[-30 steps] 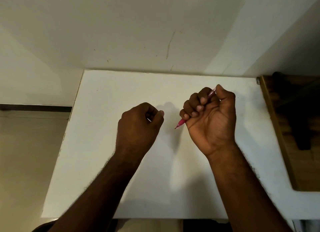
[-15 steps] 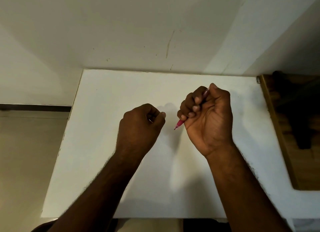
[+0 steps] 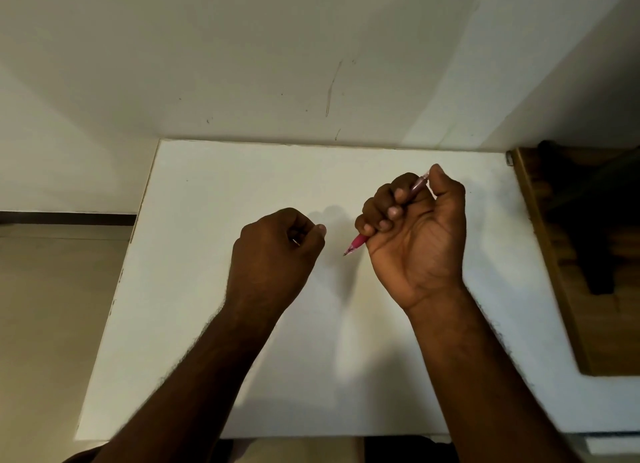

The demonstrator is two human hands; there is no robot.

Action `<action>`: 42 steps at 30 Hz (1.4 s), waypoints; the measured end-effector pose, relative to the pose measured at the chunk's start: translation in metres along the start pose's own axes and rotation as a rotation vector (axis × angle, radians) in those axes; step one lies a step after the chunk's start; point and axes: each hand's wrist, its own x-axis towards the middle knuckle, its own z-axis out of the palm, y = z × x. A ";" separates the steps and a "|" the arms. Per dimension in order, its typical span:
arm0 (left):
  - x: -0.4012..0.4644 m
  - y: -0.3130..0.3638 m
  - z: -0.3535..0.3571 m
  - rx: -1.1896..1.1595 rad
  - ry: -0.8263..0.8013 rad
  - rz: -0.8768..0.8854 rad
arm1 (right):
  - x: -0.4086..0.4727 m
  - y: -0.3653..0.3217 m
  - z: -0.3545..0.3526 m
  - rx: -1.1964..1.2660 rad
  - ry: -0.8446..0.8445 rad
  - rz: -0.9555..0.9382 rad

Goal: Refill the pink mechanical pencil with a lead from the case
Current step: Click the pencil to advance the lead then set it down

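Observation:
My right hand (image 3: 419, 234) is closed in a fist around the pink mechanical pencil (image 3: 358, 242). Its tip points down and left, just above the white table (image 3: 207, 203). The pencil's clear upper end (image 3: 419, 182) sticks out beside my thumb. My left hand (image 3: 273, 251) hovers to the left of the tip, curled shut with the thumb against the fingers. A thin light sliver (image 3: 296, 242) shows between its fingers; I cannot tell what it is. No lead case is in view.
A brown wooden board (image 3: 561, 289) with a dark object (image 3: 588, 241) on it lies along the table's right side. A white wall rises behind the table's far edge. The floor lies past the table's left edge.
My right thumb pressed down over the pencil's upper end half a second ago and has lifted off it again. My left hand has stayed almost still.

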 end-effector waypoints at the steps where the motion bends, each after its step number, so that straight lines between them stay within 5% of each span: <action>1: 0.000 0.000 0.000 0.000 -0.002 -0.001 | 0.000 -0.001 0.000 0.006 0.007 -0.005; 42: -0.001 0.001 -0.004 -0.040 -0.043 0.013 | -0.003 -0.005 -0.006 0.167 0.036 0.019</action>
